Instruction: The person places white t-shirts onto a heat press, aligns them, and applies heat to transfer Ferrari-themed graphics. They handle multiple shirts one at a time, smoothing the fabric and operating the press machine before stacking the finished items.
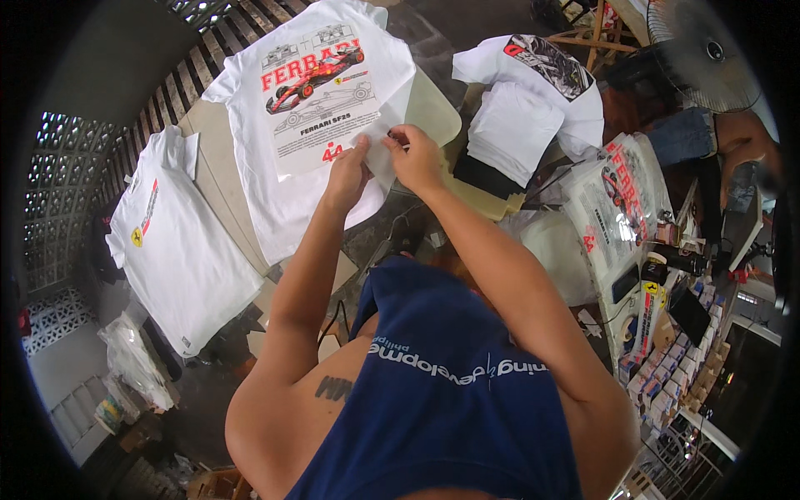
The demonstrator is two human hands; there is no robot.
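The clear transfer film sheet printed with a red racing car [321, 100] lies on the white cotton T-shirt [283, 208], at twelve o'clock from the person. Left hand [347, 177] and right hand [414, 157] pinch its lower corner, fingers together. Likely mid-peel; next calls for a slow, even lift. Another white shirt [179, 250] lies at nine o'clock

I see a pale board [212, 158] carrying a white printed T-shirt [308, 108]; left of that shirt lies another white T-shirt [171, 242].
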